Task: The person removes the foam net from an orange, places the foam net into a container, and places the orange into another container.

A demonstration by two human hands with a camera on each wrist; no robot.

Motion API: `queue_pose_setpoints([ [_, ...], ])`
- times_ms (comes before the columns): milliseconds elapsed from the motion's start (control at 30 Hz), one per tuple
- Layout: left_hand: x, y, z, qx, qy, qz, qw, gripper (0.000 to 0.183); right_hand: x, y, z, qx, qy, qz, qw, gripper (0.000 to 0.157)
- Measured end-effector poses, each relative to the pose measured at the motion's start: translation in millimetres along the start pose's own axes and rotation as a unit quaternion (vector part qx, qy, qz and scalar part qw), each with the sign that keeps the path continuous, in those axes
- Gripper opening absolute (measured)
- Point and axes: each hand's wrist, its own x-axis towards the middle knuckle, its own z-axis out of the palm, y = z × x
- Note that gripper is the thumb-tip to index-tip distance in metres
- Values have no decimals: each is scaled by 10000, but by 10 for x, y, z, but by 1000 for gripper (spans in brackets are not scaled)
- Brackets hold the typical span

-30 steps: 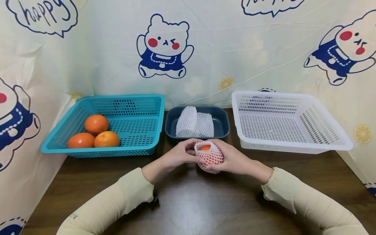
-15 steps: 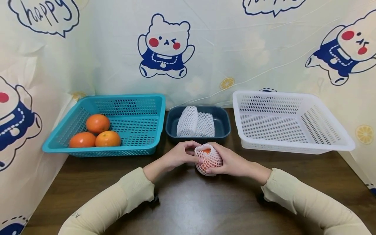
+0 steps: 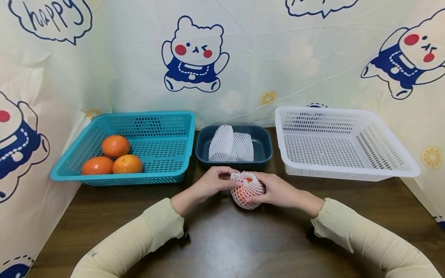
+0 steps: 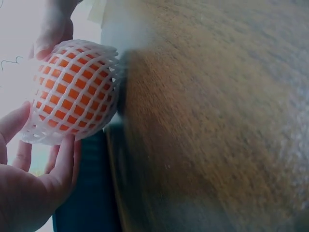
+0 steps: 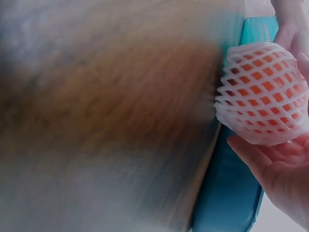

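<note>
An orange in a white foam net point(image 3: 247, 195) is held between both hands above the table, just in front of the dark blue tray. A patch of orange peel shows through the net's opening at the top. My left hand point(image 3: 212, 184) pinches the net's edge with thumb and fingertips; in the left wrist view those fingertips touch the netted orange point(image 4: 77, 92) at its lower end. From the other side my right hand point(image 3: 279, 191) grips the orange through the net, thumb in front. The right wrist view has the netted orange point(image 5: 265, 94) resting above the right palm.
A teal basket point(image 3: 167, 177) on the left holds three bare oranges point(image 3: 116, 146). Two spare foam nets point(image 3: 222, 144) lie in the dark blue tray point(image 3: 264, 144) at the back. To the right stands a white basket point(image 3: 351, 172). A printed cloth hangs behind.
The net's upper rim has drawn in further over the orange's top. Both hands have shifted slightly, the netted orange sitting a little lower and nearer. Baskets and tray stay put.
</note>
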Motion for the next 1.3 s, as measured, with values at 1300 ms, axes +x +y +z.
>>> queue_pose_setpoints([
  [1300,-35,86,83,540,443,508,9963,15,7,-35,-32,-15,1133,-872,9897,23],
])
